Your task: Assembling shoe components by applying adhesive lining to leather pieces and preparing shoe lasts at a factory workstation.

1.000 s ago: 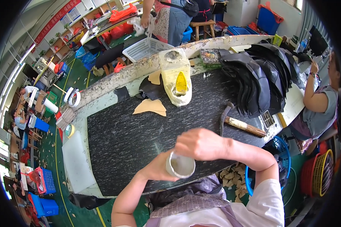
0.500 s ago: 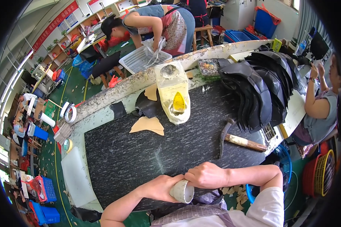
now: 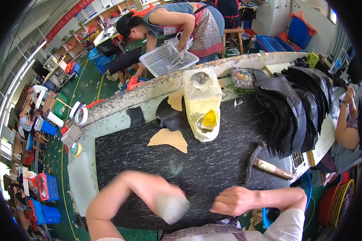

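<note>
Our left hand (image 3: 155, 192) grips off-white cylinder (image 3: 172, 209), motion-blurred, over black streaked work surface (image 3: 126, 156). Our right hand (image 3: 234, 201) curled, near wooden-handled dark metal hammer (image 3: 272, 168); we cannot tell if holding anything.

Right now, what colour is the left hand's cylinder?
The cylinder looks greyish white, though blurred; head view.

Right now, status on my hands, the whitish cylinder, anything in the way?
Left hand gripping whitish cylinder, both blurred. Right hand apart, curled closed, contents hidden. Hammer lying beyond right hand, touching neither.
</note>
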Available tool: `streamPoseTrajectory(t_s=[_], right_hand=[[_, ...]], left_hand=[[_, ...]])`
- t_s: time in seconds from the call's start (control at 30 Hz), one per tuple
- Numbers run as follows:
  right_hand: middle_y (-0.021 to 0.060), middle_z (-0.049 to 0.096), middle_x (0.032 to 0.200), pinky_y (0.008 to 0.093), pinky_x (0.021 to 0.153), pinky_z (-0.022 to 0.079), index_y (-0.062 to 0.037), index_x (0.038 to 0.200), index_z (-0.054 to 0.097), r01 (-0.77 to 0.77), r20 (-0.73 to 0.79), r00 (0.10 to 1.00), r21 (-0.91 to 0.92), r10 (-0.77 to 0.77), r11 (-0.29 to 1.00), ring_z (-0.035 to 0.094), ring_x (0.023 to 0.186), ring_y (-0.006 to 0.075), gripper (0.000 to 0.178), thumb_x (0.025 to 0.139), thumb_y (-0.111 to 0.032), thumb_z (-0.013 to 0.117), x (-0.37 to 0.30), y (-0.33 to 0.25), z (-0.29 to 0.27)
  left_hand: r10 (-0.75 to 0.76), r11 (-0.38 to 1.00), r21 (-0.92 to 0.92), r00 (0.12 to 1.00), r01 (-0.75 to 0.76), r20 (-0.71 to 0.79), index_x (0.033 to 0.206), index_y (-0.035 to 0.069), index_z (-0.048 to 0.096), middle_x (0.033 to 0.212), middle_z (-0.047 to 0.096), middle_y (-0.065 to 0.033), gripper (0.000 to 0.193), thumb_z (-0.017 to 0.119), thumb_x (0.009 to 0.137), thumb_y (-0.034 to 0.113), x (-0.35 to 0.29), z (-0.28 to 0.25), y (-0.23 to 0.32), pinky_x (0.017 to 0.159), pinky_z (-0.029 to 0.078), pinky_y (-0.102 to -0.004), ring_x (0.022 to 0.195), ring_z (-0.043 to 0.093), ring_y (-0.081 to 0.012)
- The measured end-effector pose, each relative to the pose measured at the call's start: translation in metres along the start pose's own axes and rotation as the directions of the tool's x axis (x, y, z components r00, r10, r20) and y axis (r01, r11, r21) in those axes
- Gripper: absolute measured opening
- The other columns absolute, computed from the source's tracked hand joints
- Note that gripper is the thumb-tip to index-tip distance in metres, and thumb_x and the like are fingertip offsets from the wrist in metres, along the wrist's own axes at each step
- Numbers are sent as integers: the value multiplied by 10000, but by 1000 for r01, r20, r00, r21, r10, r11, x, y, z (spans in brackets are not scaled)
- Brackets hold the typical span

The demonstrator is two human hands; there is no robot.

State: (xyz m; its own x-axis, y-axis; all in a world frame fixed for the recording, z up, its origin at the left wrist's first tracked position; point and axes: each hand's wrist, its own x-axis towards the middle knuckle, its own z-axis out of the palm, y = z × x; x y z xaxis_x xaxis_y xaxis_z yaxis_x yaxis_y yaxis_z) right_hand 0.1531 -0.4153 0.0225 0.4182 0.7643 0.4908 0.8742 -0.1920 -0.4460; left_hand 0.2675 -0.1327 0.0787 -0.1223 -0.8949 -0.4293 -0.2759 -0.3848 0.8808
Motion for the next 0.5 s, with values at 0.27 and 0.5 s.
streamPoseTrajectory(t_s=[0.27, 0.5], right_hand=[[-2, 602, 709, 336, 594, 502, -91, 956, 680, -427, -292, 885, -203, 362, 881, 601, 682, 172, 170, 788, -101, 692, -10, 56, -38], [47, 626, 1088, 351, 856, 414, -99, 1040, 672, -501, -256, 865, -377, 432, 779, 590, 912, 231, 239, 802, -96, 687, 9, 91, -71]], left_hand=[[-454, -159, 141, 54, 977, -889, 1353, 157, 450, 1287, 539, -149, 760, 740, 652, 197, -161, -117, -132, 1007, 373, -499, 1173, 540, -327], [277, 508, 655, 614, 558, -739, 1314, 112, 498, 1358, 486, -118, 635, 671, 706, 43, -15, -132, -83, 1107, 265, -519, 1328, 400, -260]])
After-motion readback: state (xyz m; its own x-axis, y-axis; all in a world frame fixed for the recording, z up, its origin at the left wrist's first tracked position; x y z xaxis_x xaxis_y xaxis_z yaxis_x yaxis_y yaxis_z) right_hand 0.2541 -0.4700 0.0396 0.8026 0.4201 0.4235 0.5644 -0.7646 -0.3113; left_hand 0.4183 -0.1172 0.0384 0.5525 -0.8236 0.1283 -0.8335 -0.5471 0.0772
